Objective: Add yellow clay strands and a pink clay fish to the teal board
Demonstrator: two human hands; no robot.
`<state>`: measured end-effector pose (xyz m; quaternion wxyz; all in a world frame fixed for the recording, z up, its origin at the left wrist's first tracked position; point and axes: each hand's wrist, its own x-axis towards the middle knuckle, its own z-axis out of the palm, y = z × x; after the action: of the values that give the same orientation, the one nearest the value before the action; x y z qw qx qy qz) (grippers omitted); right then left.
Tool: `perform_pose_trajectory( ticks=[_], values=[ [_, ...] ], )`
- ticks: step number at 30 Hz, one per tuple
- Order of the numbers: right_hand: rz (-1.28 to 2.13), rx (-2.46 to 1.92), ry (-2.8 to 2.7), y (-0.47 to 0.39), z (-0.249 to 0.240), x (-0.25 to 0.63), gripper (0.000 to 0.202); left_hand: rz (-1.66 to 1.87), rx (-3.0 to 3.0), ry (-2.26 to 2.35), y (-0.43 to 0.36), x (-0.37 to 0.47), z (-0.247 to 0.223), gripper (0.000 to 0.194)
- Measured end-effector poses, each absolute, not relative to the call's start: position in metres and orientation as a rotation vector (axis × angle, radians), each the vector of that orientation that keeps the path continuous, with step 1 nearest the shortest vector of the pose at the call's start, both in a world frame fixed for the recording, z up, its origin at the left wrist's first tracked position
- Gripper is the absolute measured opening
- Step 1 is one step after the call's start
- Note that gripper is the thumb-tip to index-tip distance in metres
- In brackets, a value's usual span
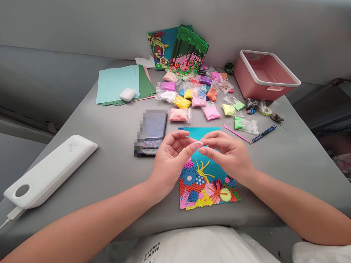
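Observation:
A small pale pink piece of modelling clay [199, 144] is between the fingertips of both hands. My left hand [175, 151] pinches it between thumb and fingers, the other fingers curled. From the other side my right hand [229, 151] closes its thumb and fingertips on its edge. Both hands hover over a blue board [211, 132] with a raised clay picture. Its lower part carries blue, pink, red and yellow clay shapes, among them an orange spiky piece [217, 190] and thin yellow strands [203, 170]. My hands hide part of the board.
Bags of coloured clay [199, 96] lie behind the board. A pink clay tool [236, 133] and a blue cutter knife [263, 134] lie to the right, below a pink bin [263, 78]. Leftward are a phone [153, 128], paper sheets [116, 82] and a white device [51, 171]. Two finished-looking pictures [189, 47] lean behind.

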<state>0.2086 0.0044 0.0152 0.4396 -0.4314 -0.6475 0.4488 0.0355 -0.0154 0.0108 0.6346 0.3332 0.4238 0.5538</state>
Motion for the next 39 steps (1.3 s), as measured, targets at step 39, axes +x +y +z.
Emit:
perform_pose_trajectory(
  ticks=[39],
  values=[
    [1.248, -1.114, -1.464, 0.0058, 0.0201, 0.2068, 0.012, 1.180, 0.774, 0.919, -0.0164, 0.0372, 0.0096, 0.055]
  ],
)
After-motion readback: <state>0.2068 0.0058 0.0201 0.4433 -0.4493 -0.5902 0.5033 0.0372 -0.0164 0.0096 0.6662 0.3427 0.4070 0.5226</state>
